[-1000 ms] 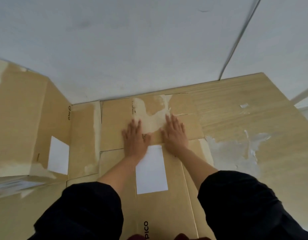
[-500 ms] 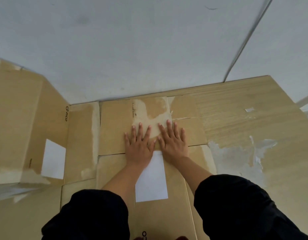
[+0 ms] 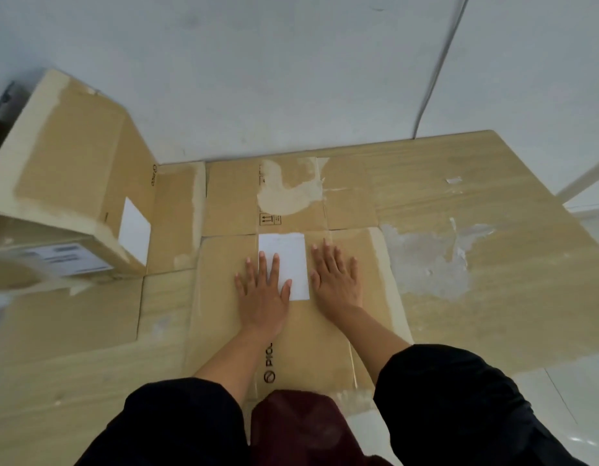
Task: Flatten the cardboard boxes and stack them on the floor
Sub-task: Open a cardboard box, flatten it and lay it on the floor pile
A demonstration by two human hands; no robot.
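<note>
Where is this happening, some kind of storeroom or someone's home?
Hard to say; probably an indoor room used for packing. It shows a pale tiled floor, flattened cardboard spread over it, and a labelled shipping box still standing at the left.

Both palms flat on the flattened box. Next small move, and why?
Probably lift both hands and turn to the upright box at left: the flattened box already lies level under the left hand and right hand.
</note>
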